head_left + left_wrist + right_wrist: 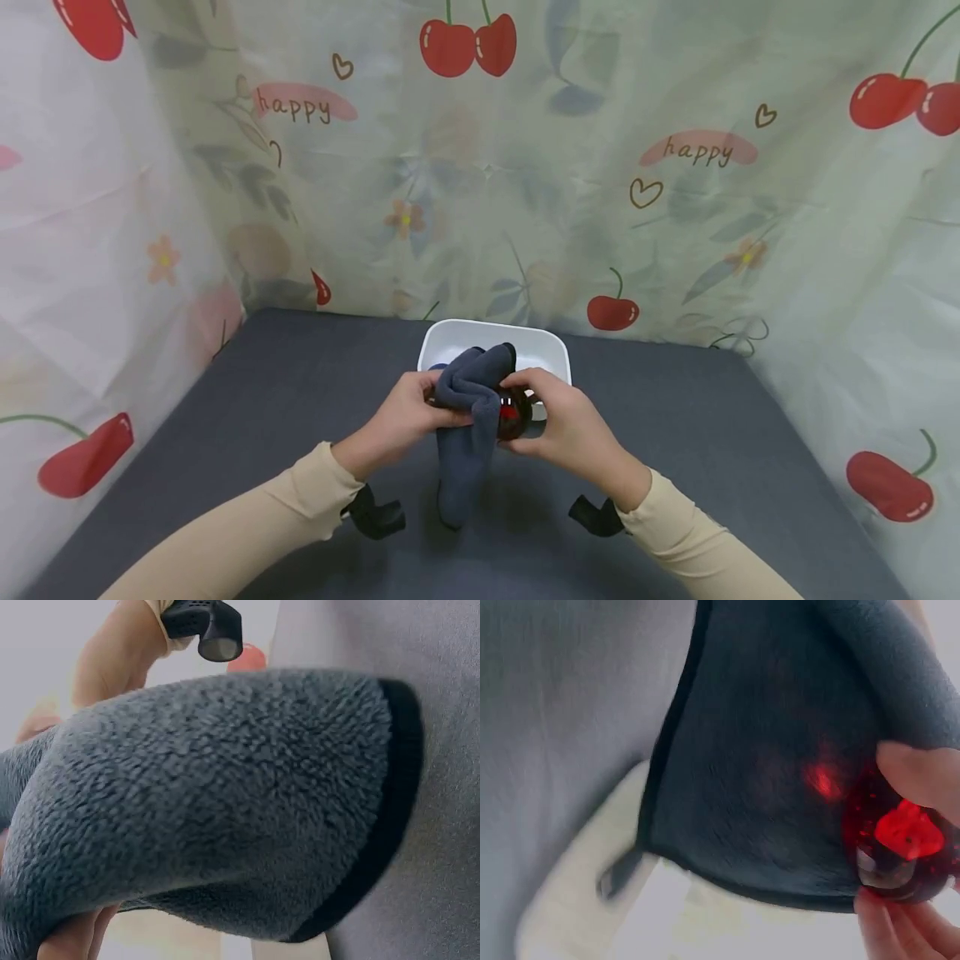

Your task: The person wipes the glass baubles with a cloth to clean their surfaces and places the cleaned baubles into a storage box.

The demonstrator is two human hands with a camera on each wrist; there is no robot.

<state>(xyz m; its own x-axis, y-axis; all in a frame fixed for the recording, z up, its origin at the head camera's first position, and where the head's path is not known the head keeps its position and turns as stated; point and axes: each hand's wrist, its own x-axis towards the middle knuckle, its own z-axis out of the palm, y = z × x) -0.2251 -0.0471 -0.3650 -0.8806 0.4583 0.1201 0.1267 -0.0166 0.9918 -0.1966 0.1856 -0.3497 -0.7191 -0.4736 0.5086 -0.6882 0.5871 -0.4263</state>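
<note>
Over the near side of a white basin, my left hand (405, 417) grips a bunched grey-blue fleecy cloth (468, 450) with dark edging. The cloth's lower end hangs down toward the table. My right hand (566, 417) pinches a dark red, see-through ball (900, 844) between thumb and fingers, right against the cloth. In the right wrist view the ball has small bubbles and a brighter red shape inside, and casts a red glint on the cloth. Cloth fills most of the left wrist view and hides much of the left hand.
The white basin (555, 350) stands just behind both hands, with a bit of blue showing at its left inside. Dark grey fabric covers the table (337, 350). A cherry-printed curtain (487, 183) encloses the back and sides. Black wrist mounts (375, 515) hang below the sleeves.
</note>
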